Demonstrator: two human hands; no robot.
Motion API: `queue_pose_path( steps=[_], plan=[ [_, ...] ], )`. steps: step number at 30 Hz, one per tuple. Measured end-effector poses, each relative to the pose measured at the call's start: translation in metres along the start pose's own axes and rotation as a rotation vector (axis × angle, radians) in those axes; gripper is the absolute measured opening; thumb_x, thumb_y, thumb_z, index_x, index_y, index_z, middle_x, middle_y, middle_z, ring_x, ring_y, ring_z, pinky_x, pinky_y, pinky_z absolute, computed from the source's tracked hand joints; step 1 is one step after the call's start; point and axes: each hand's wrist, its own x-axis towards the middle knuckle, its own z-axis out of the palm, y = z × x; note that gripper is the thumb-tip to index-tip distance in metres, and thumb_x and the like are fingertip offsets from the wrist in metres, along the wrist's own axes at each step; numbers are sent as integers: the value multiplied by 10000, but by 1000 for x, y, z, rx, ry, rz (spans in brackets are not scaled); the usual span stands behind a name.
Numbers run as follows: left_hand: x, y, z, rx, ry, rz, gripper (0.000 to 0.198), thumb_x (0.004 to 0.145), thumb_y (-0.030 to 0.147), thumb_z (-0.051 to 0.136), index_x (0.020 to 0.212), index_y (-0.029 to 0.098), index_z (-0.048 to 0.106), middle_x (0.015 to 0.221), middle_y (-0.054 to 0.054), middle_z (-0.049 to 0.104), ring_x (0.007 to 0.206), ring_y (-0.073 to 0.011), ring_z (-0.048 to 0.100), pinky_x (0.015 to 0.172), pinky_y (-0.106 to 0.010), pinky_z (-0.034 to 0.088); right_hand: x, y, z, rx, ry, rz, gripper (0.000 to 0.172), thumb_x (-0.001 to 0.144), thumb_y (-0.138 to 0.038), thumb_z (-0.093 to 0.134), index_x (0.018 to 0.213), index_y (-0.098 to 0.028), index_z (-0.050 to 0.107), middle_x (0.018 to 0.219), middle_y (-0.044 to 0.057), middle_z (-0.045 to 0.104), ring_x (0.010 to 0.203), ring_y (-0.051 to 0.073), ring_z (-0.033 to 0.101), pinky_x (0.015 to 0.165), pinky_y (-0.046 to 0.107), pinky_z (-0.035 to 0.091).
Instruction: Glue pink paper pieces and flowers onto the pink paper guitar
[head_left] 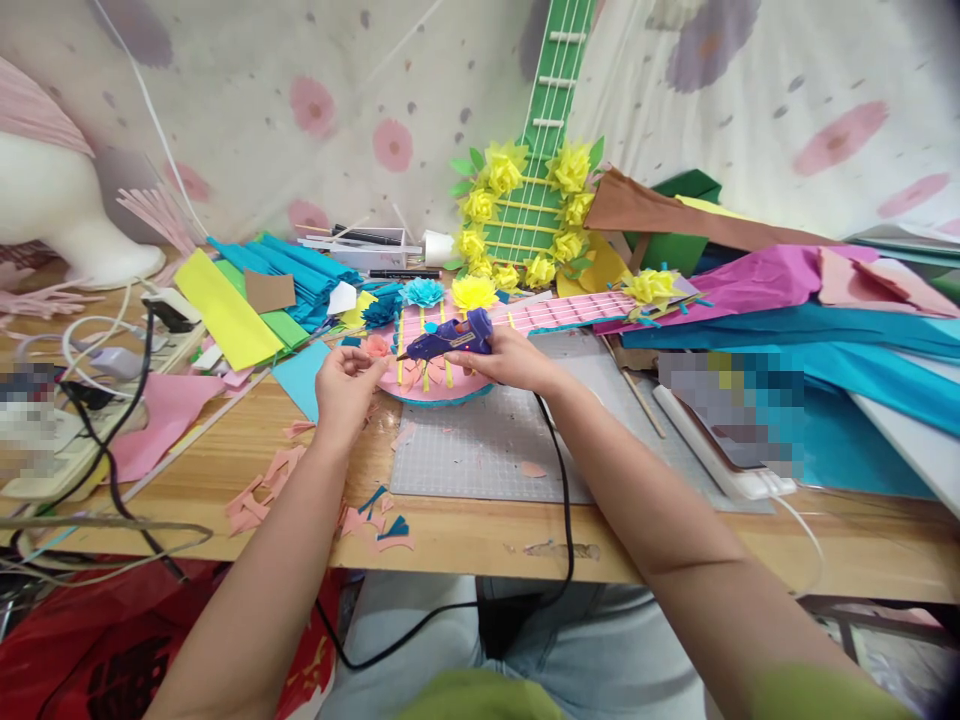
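My right hand point(516, 360) is wrapped round a dark blue hot glue gun point(442, 338), whose nozzle points left. Under the gun lies a pink paper guitar point(471, 384) with yellow strips, a blue edge and a long neck reaching right. My left hand point(349, 388) is pinched at the guitar's left edge, close to the nozzle. A coral paper flower point(375, 345) shows just beyond its fingertips; what the fingers pinch, if anything, I cannot make out. Blue point(423, 291) and yellow point(474, 292) paper flowers sit along the guitar's far side.
A green paper guitar point(541, 150) with yellow flowers stands at the back. A grey cutting mat point(480, 455) lies below the pink guitar. Coral paper scraps point(262, 495) litter the front left. A power strip point(161, 350) and cables lie left; crepe paper point(750, 290) lies right.
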Motion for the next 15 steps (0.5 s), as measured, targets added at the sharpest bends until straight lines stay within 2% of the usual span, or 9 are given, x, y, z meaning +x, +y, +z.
queue_pose_path(
  steps=[6,15],
  plan=[
    [-6,10,-1,-6,10,-74,339,509,257,789,680,182,506,581,55,549,513,-72,489,482,-188,392,0,0,0,-46,-7,46,459,739,-616,594,574,-189,574,533,8,549,605,144,548,594,271,401],
    [-9,17,1,-26,6,-128,327,511,251,786,660,180,503,557,62,526,468,-54,437,441,-178,355,1,0,1,-110,-27,90,464,733,-635,590,627,-183,576,609,23,569,634,156,532,596,281,376]
  ],
)
